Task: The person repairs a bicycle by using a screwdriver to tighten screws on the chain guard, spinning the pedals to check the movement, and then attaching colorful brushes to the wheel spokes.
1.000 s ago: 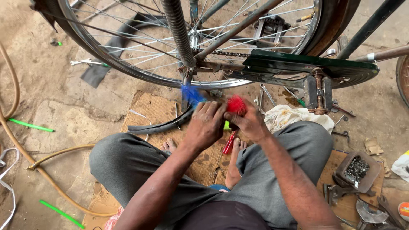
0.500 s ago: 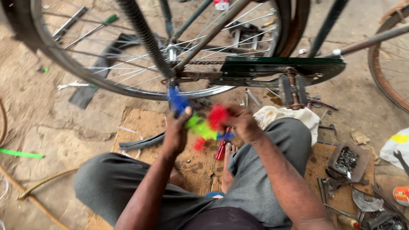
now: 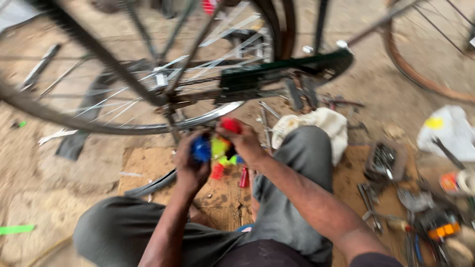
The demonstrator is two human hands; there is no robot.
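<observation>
In the blurred head view both my hands meet just below a bicycle wheel's rim (image 3: 148,129). My left hand (image 3: 190,163) and my right hand (image 3: 245,143) together grip a small bundle of bright plastic pieces (image 3: 217,148), blue on the left, red on the right, yellow-green in between. The bundle sits close under the rim and spokes (image 3: 198,59). A dark green chain guard (image 3: 277,74) runs to the right of the wheel. My knees in grey trousers (image 3: 292,178) flank my forearms.
A brown cardboard sheet (image 3: 148,168) lies under my hands, with a black rubber strip (image 3: 153,185) and a small red object (image 3: 244,177) on it. A white cloth (image 3: 316,123) rests by my right knee. Tools and a box of parts (image 3: 386,160) crowd the right. Another wheel (image 3: 425,74) stands far right.
The view has swung right and lower, so the wheel and hands sit further left. My hands have kept hold of the coloured bundle, now spread with yellow-green pieces showing between them.
</observation>
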